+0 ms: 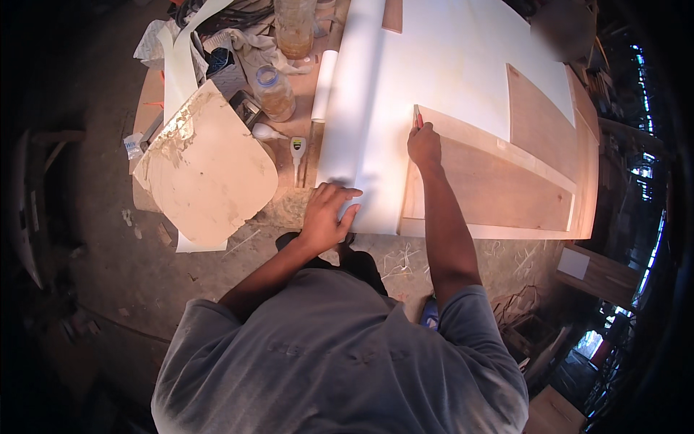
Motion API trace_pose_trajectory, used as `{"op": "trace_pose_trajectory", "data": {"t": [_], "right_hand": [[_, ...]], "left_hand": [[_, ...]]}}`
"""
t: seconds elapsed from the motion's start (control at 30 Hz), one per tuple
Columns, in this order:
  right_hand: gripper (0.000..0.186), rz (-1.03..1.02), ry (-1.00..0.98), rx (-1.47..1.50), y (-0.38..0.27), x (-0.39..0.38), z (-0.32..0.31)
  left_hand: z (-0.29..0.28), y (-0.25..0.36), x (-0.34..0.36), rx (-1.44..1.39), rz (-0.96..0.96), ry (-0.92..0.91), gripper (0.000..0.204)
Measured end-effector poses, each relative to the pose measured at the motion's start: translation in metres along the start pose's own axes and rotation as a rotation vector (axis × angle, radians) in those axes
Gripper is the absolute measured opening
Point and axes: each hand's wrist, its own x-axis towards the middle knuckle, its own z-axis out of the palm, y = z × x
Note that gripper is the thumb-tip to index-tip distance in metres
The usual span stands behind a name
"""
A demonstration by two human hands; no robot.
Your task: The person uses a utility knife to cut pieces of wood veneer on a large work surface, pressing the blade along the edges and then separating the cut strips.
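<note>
Left hand [327,215] at 6 o'clock of white laminate sheet [361,123], fingers spread flat, pressing sheet's near end down. Right hand [424,145] near frame centre, fingers pinched on red-tipped cutter [418,118], tip at sheet's right edge. Sheet partly curled into roll, lying along left part of wooden panel [499,181]. At 10 o'clock: curved plywood offcut [210,173], 2 plastic jars [275,92], rags. Small white tube [266,132] beside offcut. Wood shavings on floor at 5 o'clock.
</note>
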Motion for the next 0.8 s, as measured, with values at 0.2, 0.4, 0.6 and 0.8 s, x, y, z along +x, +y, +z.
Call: {"op": "trace_pose_trajectory", "data": {"t": [0.2,0.4,0.6,0.8], "right_hand": [[0.035,-0.049,0.007,-0.015,0.005,0.006,0.004],[0.034,-0.126,-0.044,-0.091,0.011,0.019,0.007],[0.036,-0.082,-0.178,-0.047,0.016,0.028,0.003],[0.035,-0.119,-0.133,-0.003,0.028,-0.001,0.008]], "left_hand": [[-0.004,-0.018,-0.030,-0.023,-0.070,0.155,0.050],[-0.012,-0.039,-0.087,0.005,-0.129,-0.005,0.103],[-0.005,-0.053,-0.097,0.049,-0.126,-0.120,0.115],[-0.001,-0.059,-0.096,0.075,-0.082,-0.110,0.107]]}}
